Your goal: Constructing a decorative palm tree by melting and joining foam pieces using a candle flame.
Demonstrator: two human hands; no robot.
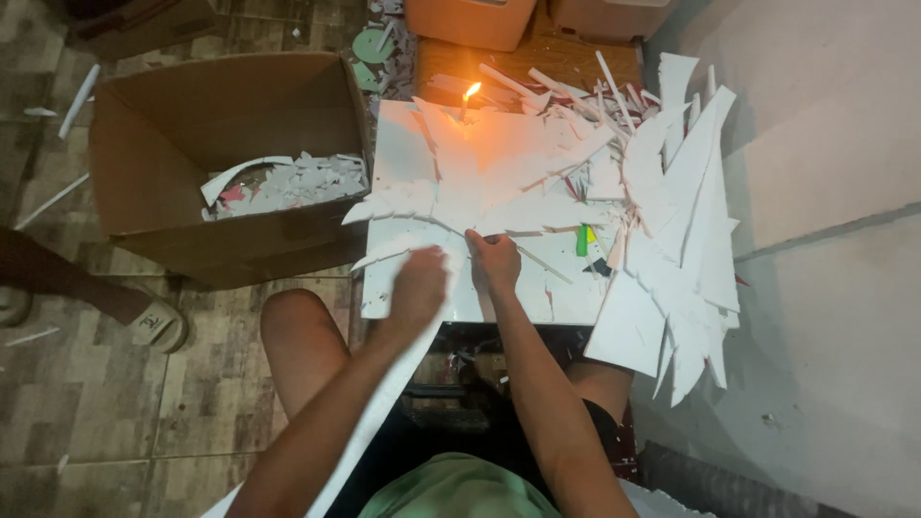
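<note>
The left hand (417,286) is hovering over the near edge of the bench (566,299), fingers curled and blurred, closing on a long white strip (369,427) that is running down from the hand past the near edge toward the person's lap. The right hand (493,261) is lying just beside it, fingertips pressing down on a pointed white shard (537,216) near the middle of the bench; whether the fingers are pinching it or only pressing it flat cannot be told. More jagged white scraps (686,230) are piling along the right edge of the bench and hanging over its near right corner. A candle (467,104) is burning at the far edge, its flame glowing orange. A small green piece (581,240) is lying among the scraps to the right of the right hand. On the floor, just beside the left edge of the bench, an open cardboard box (192,153) is holding broken white bits. A sandalled foot (153,324) of another person is standing on the floor near the box.
</note>
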